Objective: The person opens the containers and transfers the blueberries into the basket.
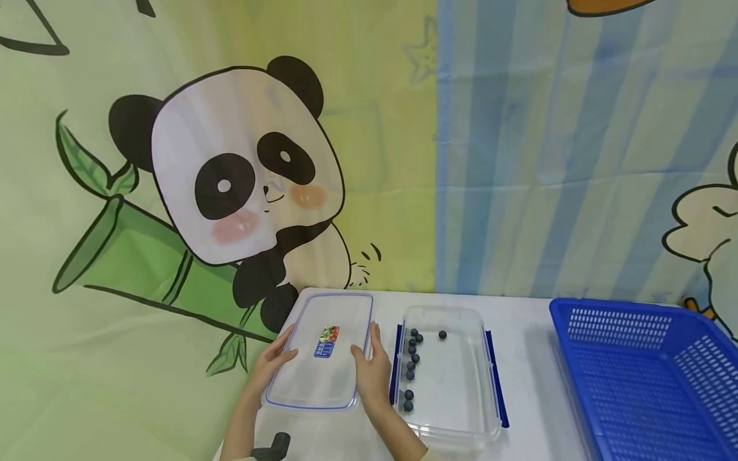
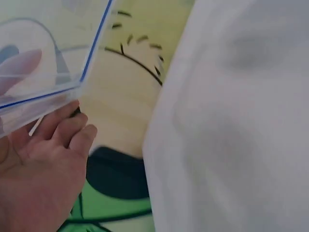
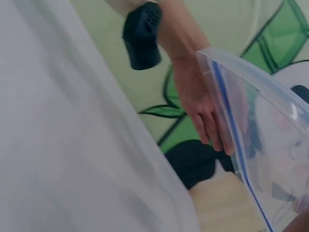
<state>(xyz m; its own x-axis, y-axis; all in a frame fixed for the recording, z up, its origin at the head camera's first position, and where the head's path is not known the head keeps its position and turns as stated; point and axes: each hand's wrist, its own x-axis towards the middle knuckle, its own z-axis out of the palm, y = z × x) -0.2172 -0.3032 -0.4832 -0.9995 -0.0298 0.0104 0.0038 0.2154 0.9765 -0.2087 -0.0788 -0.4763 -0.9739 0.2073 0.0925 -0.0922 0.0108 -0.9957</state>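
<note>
A clear plastic lid [image 1: 308, 378] with a blue seal line and a small printed label is held up over the table's left end. My left hand [image 1: 271, 365] grips its left side, thumb on top and fingers beneath. On the opposite side my right hand [image 1: 373, 374] pinches the edge with the thumb over it. In the left wrist view, the left hand's fingers [image 2: 67, 128] curl below the lid's corner. Right of the lid stands a clear box [image 1: 446, 430], open on top, with dark blue side clips [image 1: 497, 381]. Several small dark round balls [image 1: 412, 358], blueberry-like, lie in it, mostly along the left wall.
A large blue mesh basket [image 1: 634, 371] occupies the right end of the white table [image 1: 527, 358]. Behind hangs a curtain [image 1: 380, 160] printed with a panda and stripes. A dark device [image 3: 142, 38] sits on the left wrist.
</note>
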